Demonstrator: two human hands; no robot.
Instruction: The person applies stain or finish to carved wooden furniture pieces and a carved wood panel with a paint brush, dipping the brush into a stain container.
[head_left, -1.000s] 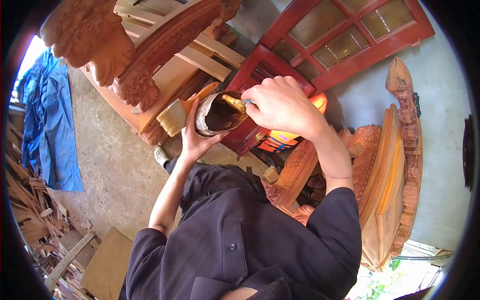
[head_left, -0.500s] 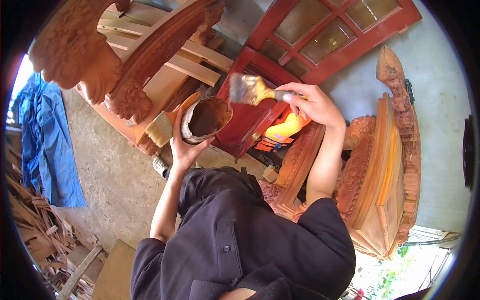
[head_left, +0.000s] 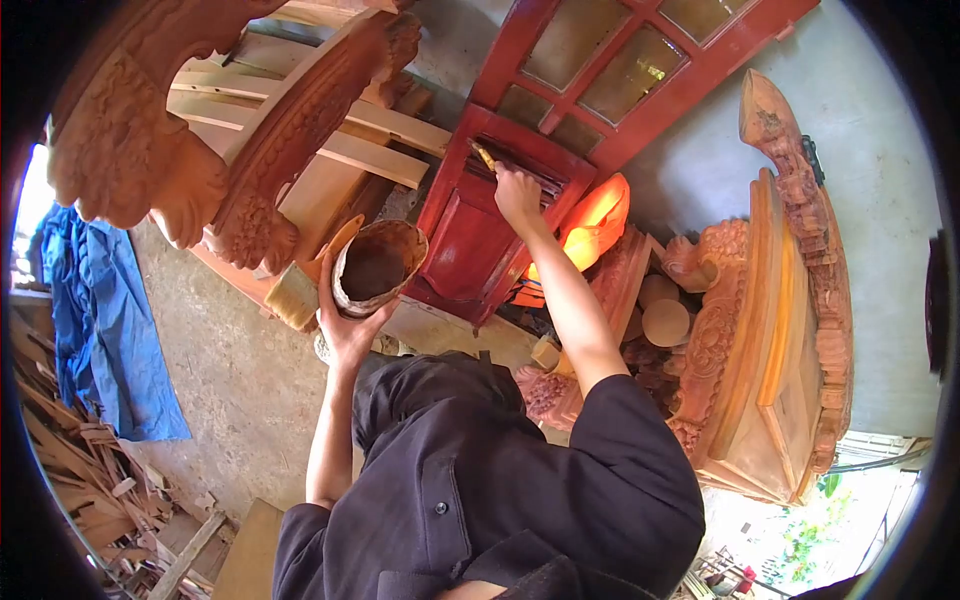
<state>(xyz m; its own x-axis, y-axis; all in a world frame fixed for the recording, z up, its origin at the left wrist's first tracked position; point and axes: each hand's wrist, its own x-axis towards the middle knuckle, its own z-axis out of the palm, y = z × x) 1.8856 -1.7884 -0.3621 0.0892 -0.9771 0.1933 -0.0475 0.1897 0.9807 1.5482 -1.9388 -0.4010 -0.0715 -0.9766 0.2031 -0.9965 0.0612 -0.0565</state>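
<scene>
My left hand [head_left: 347, 332] is closed around a crusted container [head_left: 404, 246] with a dark brown inside. A second paintbrush [head_left: 293, 298] with pale bristles and a wooden handle is pinched against the container's side by the same hand. Out in front, my right hand [head_left: 519, 200] grips a paintbrush [head_left: 486, 157] by its yellow handle. That brush's tip is at the upper part of the dark red door [head_left: 462, 240], over a recessed strip above the raised panel; its bristles are mostly hidden.
Carved wooden furniture parts [head_left: 290, 130] stand on the left, more carved pieces [head_left: 715, 350] on the right. An orange bag-like item [head_left: 597, 222] sits beside the door. A blue tarp [head_left: 115, 330] hangs at far left above wood scraps [head_left: 85, 480]. Glass panes [head_left: 630, 80] fill the door's top.
My right hand has carried the paintbrush from beside the container up and forward to the red door. My left hand still holds the container and second brush, slightly lower left in view.
</scene>
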